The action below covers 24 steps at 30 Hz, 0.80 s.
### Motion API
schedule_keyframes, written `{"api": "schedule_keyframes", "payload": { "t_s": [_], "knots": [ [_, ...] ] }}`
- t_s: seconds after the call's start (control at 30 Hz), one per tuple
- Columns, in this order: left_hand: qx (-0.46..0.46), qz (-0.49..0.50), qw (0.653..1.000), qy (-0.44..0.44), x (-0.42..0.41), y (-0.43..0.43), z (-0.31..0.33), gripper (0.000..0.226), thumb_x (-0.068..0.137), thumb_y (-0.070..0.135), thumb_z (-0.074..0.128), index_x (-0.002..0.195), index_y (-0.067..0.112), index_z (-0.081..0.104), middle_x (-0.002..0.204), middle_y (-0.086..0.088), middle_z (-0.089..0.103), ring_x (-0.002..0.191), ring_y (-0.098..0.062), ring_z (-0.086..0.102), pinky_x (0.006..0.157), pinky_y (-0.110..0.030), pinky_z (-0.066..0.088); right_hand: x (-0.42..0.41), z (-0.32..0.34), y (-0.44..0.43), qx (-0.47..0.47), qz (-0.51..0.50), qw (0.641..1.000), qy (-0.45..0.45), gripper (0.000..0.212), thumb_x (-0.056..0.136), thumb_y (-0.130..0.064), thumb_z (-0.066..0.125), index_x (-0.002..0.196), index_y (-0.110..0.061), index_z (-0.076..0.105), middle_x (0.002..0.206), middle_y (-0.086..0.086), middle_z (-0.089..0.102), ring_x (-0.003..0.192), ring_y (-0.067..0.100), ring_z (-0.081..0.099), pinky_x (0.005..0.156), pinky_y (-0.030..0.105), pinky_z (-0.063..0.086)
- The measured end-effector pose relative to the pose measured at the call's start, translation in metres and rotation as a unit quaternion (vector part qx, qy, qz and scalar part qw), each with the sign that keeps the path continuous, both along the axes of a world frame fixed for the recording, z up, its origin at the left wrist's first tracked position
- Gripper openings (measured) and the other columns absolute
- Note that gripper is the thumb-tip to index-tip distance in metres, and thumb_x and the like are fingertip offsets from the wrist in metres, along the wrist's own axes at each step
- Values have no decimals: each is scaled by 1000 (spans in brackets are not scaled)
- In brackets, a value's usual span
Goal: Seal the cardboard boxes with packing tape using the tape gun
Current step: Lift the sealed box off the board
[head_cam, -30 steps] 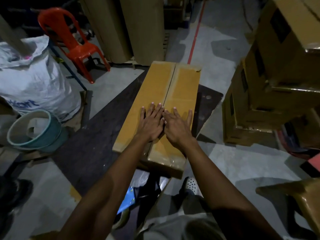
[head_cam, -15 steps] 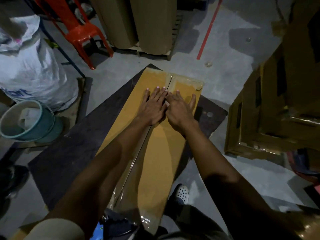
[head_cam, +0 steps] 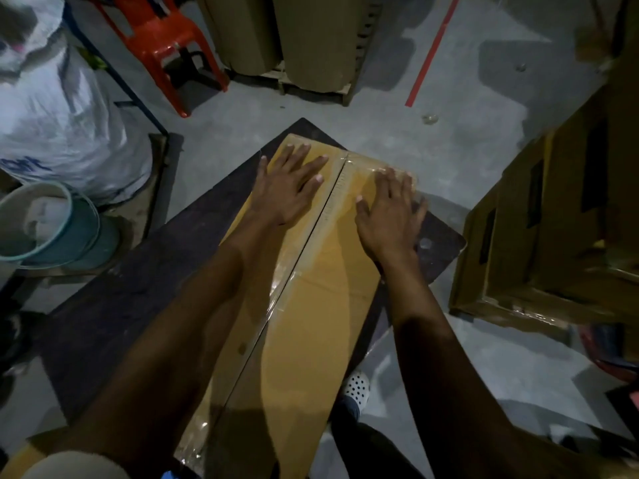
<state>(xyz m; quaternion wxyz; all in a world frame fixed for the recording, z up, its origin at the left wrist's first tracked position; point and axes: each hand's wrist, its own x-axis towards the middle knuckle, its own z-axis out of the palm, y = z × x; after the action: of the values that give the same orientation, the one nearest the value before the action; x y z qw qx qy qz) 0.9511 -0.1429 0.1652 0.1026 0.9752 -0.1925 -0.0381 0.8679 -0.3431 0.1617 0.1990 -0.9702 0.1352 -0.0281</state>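
Note:
A long, flat cardboard box (head_cam: pixel 311 323) lies on a dark board (head_cam: pixel 131 295), running away from me. Clear packing tape (head_cam: pixel 304 257) covers its centre seam from the near end to the far end. My left hand (head_cam: pixel 287 188) lies flat, fingers spread, on the far left flap. On the far right flap, my right hand (head_cam: pixel 390 212) presses flat with its fingers at the box's far corner. The two hands sit on either side of the seam, holding nothing. No tape gun is in view.
A stack of cardboard boxes (head_cam: pixel 560 236) stands at the right. A white sack (head_cam: pixel 58 112) and a teal bucket (head_cam: pixel 52 229) sit at the left, a red plastic chair (head_cam: pixel 155 39) behind them. Tall cardboard sheets (head_cam: pixel 294 36) stand on a pallet at the back.
Both hands have slid along the taped seam toward the far end of the box, then spread apart to either side of it. The view has tilted further down.

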Motion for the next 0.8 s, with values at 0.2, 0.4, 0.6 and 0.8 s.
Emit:
{"api": "schedule_keyframes", "payload": {
  "t_s": [0.2, 0.4, 0.6, 0.8],
  "knots": [
    [-150, 41, 985, 78, -38, 70, 4, 54, 105, 63, 20, 158, 49, 18, 170, 16, 6, 152, -20, 26, 112, -66, 34, -11, -5, 1, 113, -8, 993, -32, 71, 106, -43, 44, 164, -13, 15, 174, 6, 4, 159, 28, -12, 128, 55, 9],
    [-314, 135, 925, 167, -138, 121, 30, 61, 103, 61, 41, 158, 45, 23, 166, 10, 25, 148, -13, 29, 118, -43, 30, -106, 14, 32, 241, -37, 965, -93, 75, 105, -54, 48, 165, -25, 13, 174, -6, -2, 159, 14, -8, 124, 38, 4],
    [-442, 260, 846, 144, -265, 191, 23, 48, 101, 55, 52, 146, 39, 51, 148, 15, 51, 133, -5, 47, 109, -33, 37, -217, 9, 102, 284, -53, 950, -114, 75, 100, -50, 59, 162, -22, 27, 172, -7, 11, 155, 2, 1, 123, 31, 8],
    [-550, 283, 774, 134, -313, 210, 2, 41, 103, 22, 59, 143, 14, 56, 140, 0, 58, 129, -11, 53, 92, -5, 44, -277, 17, 142, 289, -94, 942, -140, 71, 98, -54, 62, 158, -26, 36, 172, -10, 12, 158, 9, 5, 126, 47, 20]
  ]
}}
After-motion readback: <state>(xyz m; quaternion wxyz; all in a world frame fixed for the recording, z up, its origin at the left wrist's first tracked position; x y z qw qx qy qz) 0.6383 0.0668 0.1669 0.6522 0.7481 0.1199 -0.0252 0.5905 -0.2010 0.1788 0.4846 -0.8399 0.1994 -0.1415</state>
